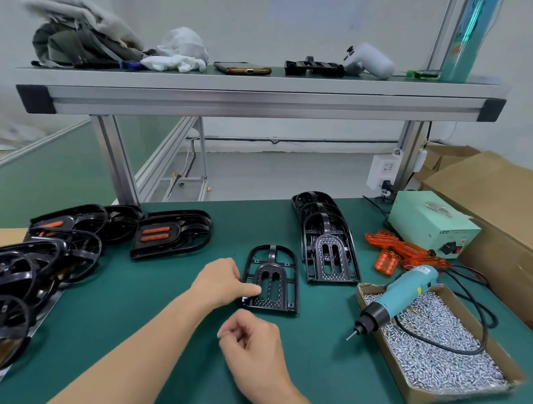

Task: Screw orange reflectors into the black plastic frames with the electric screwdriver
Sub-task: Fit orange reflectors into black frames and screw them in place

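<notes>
Black plastic frame [272, 279], slotted and carrying no reflector yet, is lying flat at the centre of the green desk [139, 319], where the left grip [219, 281] is pinching its left edge. The right grip [253, 339] is hovering just in front with fingers curled; whether it is holding a screw cannot be told. Finished black frames with orange inserts [172, 235] are lying stacked at left. A stack of unfilled black frames [331, 256], loose orange plastic reflectors [409, 251] and the teal electric screwdriver [395, 297], propped on a cardboard tray of screws [454, 397], are waiting at right, so much work is judged remaining.
</notes>
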